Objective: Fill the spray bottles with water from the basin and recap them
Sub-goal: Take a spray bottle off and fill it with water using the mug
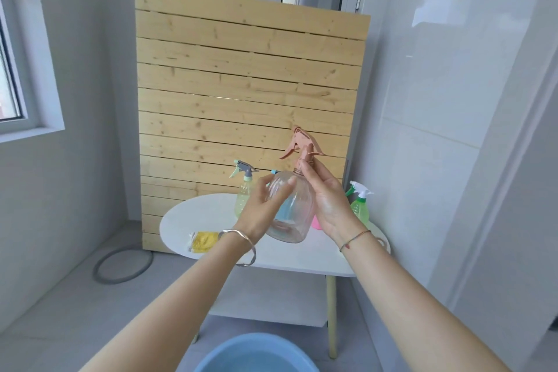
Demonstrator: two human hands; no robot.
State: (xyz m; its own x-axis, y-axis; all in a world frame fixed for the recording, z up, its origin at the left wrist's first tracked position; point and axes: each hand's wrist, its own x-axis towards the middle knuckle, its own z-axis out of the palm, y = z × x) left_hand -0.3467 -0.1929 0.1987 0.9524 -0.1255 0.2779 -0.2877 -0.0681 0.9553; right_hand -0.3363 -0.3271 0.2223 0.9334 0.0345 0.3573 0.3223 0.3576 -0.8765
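spray bottle (291,208), light and likely slippery, hung above the surface (211,214), my left grip (262,211) clasping its belly, my right grip (329,202) pinching the pink collar (298,164), its safest hold, i judged.

no readable text, labels, or signs

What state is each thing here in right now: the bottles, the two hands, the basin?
Clear bottle: held up, pink sprayer on.
Left hand: grips its body.
Right hand: pinches its neck.
Yellow bottle: upright, capped.
Green bottle: upright, capped.
Basin: uncovered, only partly in view.
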